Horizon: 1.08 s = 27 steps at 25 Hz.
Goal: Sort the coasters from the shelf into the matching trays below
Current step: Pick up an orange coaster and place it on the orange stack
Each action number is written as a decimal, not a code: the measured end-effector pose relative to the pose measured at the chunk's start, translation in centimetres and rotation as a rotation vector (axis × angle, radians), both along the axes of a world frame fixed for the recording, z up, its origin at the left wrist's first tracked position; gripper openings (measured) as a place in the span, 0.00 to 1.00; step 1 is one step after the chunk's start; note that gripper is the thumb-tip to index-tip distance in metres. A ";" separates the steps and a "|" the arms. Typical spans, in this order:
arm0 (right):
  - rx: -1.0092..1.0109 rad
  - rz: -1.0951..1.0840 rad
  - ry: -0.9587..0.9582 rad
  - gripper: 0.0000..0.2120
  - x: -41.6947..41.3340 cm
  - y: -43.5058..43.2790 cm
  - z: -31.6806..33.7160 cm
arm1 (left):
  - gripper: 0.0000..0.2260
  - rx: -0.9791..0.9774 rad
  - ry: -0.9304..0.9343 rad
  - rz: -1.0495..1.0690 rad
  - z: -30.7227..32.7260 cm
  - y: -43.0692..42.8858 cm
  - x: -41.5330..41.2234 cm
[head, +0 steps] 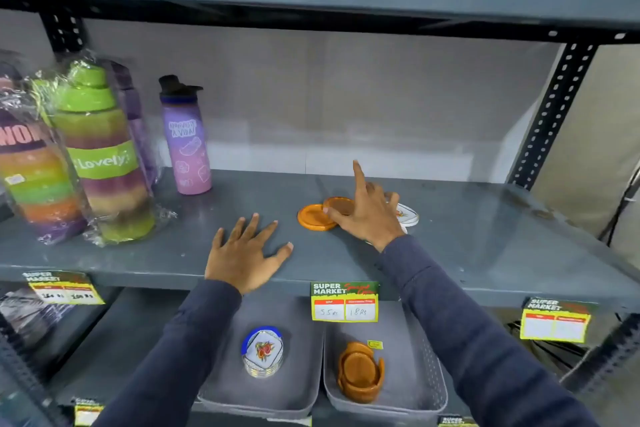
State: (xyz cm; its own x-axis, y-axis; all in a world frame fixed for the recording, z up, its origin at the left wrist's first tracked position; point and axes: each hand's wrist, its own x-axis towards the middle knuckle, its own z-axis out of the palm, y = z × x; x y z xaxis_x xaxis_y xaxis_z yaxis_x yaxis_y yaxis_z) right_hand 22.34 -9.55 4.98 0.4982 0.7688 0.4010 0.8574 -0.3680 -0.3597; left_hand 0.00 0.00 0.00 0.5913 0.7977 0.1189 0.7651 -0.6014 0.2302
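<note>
Two orange round coasters lie on the grey shelf (pixel 485 236): one (pixel 313 217) flat, the other (pixel 339 205) overlapping it. My right hand (pixel 367 215) pinches the upper orange coaster with thumb and fingers, index finger pointing up. A white printed coaster (pixel 408 215) lies just right of that hand, partly hidden. My left hand (pixel 244 253) rests flat on the shelf, fingers spread, holding nothing. Below, the left grey tray (pixel 214 388) holds a stack of white printed coasters (pixel 263 352). The right grey tray (pixel 429 378) holds a stack of orange coasters (pixel 360 373).
Wrapped multicolour bottles (pixel 100 156) and a purple bottle (pixel 187 139) stand at the shelf's left. A price tag (pixel 344 302) hangs on the shelf edge above the trays. A perforated upright (pixel 550 114) bounds the right side.
</note>
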 end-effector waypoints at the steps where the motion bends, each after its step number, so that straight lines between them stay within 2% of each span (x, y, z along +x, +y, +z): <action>1: -0.058 -0.008 0.024 0.52 0.3 0.4 -0.1 | 0.35 0.006 0.014 -0.005 0.0 0.1 0.0; 4: -0.174 -0.033 0.063 0.52 1.6 1.3 -0.7 | 0.37 0.041 0.019 0.008 -0.5 0.5 -0.2; 6: -0.168 -0.019 0.096 0.51 2.1 1.8 -1.1 | 0.37 0.043 0.015 0.002 -0.5 0.4 -0.1; 11: 0.022 0.053 0.202 0.42 2.7 1.6 -1.8 | 0.36 0.055 0.027 -0.001 -0.4 0.4 -0.2; 14: 0.185 0.081 0.207 0.41 2.5 0.4 -1.2 | 0.36 0.055 0.034 -0.001 -0.2 0.3 -0.2; 19: 0.523 0.159 -0.054 0.45 -0.2 -3.8 2.7 | 0.36 0.055 0.032 0.002 -0.4 0.4 -0.2; 23: 0.786 0.226 -0.229 0.44 -3.5 -8.5 6.3 | 0.35 0.058 0.036 0.005 -0.6 0.3 -0.2; 27: 0.886 0.290 -0.294 0.43 -6.1 -11.7 8.5 | 0.35 0.057 0.042 0.012 -0.6 0.3 -0.1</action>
State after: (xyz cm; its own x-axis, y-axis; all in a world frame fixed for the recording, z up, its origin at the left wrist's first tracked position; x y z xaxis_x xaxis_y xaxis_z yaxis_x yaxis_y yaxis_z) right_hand 16.26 -21.29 13.49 0.1253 0.2056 0.9706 0.9718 0.1717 -0.1619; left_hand -0.09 0.26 -0.62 0.5871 0.7973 0.1398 0.7805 -0.6034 0.1636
